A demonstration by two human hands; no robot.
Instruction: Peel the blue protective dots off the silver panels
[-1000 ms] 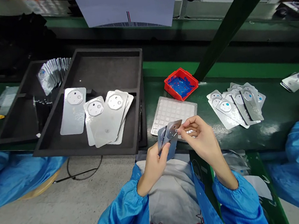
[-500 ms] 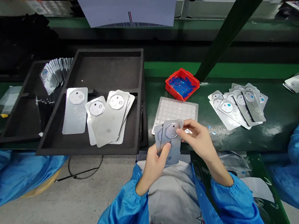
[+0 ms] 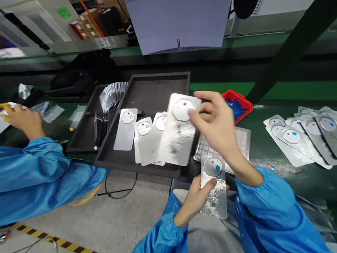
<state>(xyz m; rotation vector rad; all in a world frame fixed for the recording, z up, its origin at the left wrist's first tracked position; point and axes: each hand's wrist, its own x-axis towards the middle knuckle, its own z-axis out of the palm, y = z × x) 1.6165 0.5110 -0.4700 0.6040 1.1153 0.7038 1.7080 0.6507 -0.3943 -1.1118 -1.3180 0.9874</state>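
My right hand (image 3: 217, 127) pinches a silver phone back plate (image 3: 179, 131) by its camera end and holds it out over the black foam tray (image 3: 157, 85), above several like plates (image 3: 146, 143) lying there. My left hand (image 3: 195, 198) stays low near my lap, gripping another silver plate (image 3: 214, 186) with a blue dot on its octagonal camera ring.
A red bin (image 3: 239, 106) with blue bits and a clear grid tray (image 3: 243, 140) lie behind my right arm. More plates (image 3: 312, 134) are fanned out on the green bench at right. A co-worker's hand (image 3: 23, 118) works at far left. A second black tray (image 3: 95, 122) holds standing plates.
My right hand has pulled one plate off the stack and carried it up and left over the black tray. My left hand kept the other plate. The camera swung left.
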